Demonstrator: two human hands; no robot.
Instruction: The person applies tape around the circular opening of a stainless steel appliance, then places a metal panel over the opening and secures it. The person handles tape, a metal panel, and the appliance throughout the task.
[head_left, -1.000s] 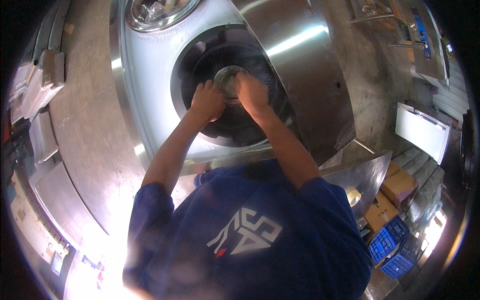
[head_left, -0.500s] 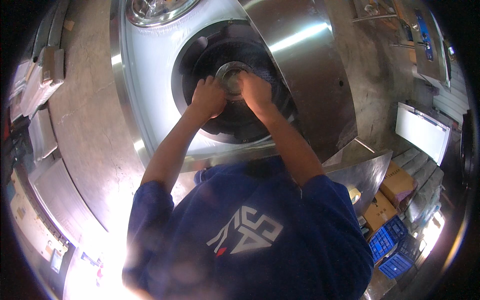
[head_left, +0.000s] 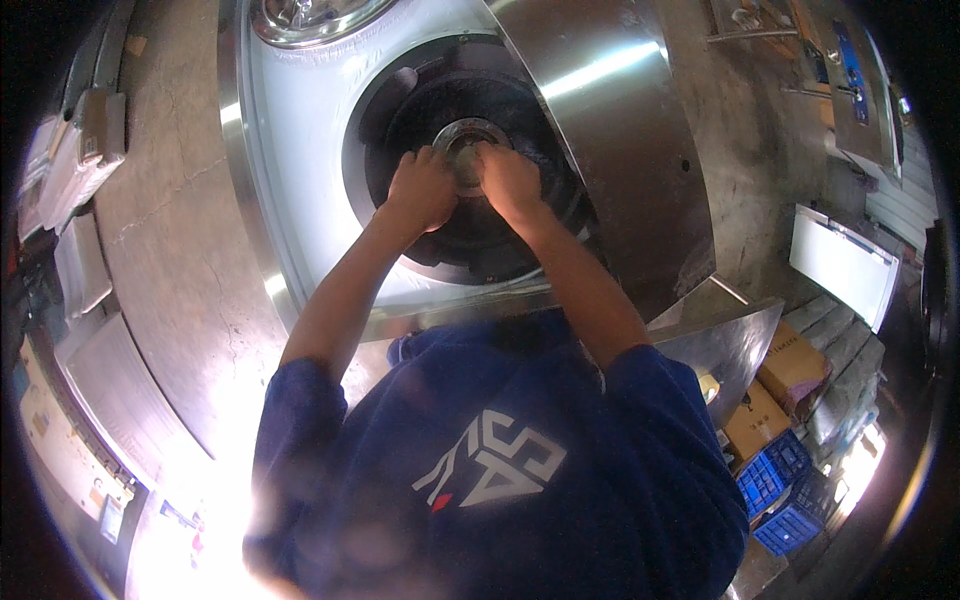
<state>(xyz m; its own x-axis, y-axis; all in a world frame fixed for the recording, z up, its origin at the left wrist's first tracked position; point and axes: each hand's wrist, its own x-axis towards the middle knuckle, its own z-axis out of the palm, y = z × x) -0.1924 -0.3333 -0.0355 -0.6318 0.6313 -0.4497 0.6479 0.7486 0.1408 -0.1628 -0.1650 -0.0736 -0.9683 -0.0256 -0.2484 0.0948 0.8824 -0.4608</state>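
A round metal ring (head_left: 474, 127) sits in the middle of a black round bowl-like recess (head_left: 400, 120) in a metal worktop. My left hand (head_left: 424, 188) is closed at the ring's left side, its fingers curled over the edge and the fingertips partly hidden. At the right side, my right hand (head_left: 508, 180) is closed too, with thumb and fingers bent down onto the ring's rim. What lies under the fingertips inside the ring is too small to make out.
A shiny round metal basin (head_left: 315, 18) is set in the white-filmed worktop (head_left: 300, 150) at the far left. A bare steel panel (head_left: 630, 150) covers the right. Cardboard boxes (head_left: 760, 425) and blue crates (head_left: 775, 470) stand on the lower right; wrapped flat panels (head_left: 85, 160) lean at left.
Both hands stay at the ring. The left hand has shifted very slightly up and to the right, and more of the ring's far rim shows.
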